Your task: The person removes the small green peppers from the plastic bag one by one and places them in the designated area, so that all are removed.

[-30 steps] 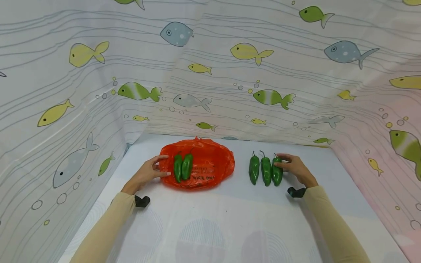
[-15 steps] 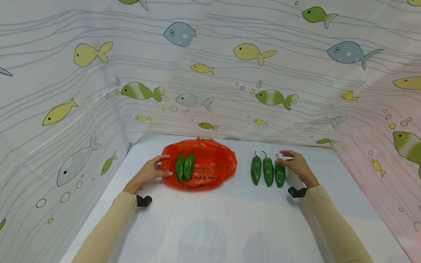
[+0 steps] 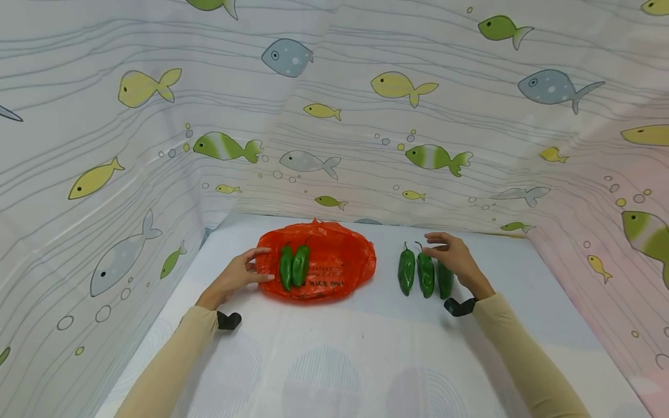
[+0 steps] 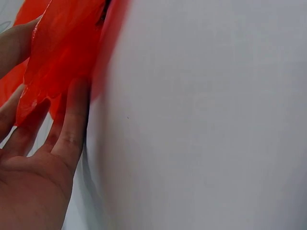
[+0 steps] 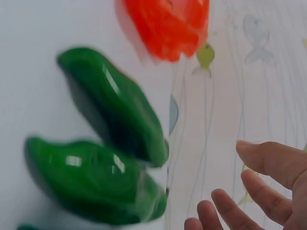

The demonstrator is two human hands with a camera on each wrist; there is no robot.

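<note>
My left hand (image 3: 237,274) is at the left edge of a red plastic bag (image 3: 352,255), its spread fingers touching the film in the left wrist view. On that bag lie two long green chili peppers (image 3: 300,267), side by side with stems pointing away. To the right, three more lie on the table: a left pepper (image 3: 406,270), a middle pepper (image 3: 425,276) and a right pepper (image 3: 445,281). My right hand (image 3: 453,256) hovers over the stem ends of the middle and right ones, partly hiding the latter. Between its spread fingers (image 5: 256,184) there is nothing.
The white table (image 3: 324,348) carries faint round prints. A fish-patterned sheet (image 3: 355,168) rises as walls at the back and both sides. Dark wrist straps with camera mounts (image 3: 227,320) sit at both cuffs.
My right hand has let go of the rightmost pepper, drawn back from it, then moved left over the stems of the middle and right ones. The left hand stays at the bag.
</note>
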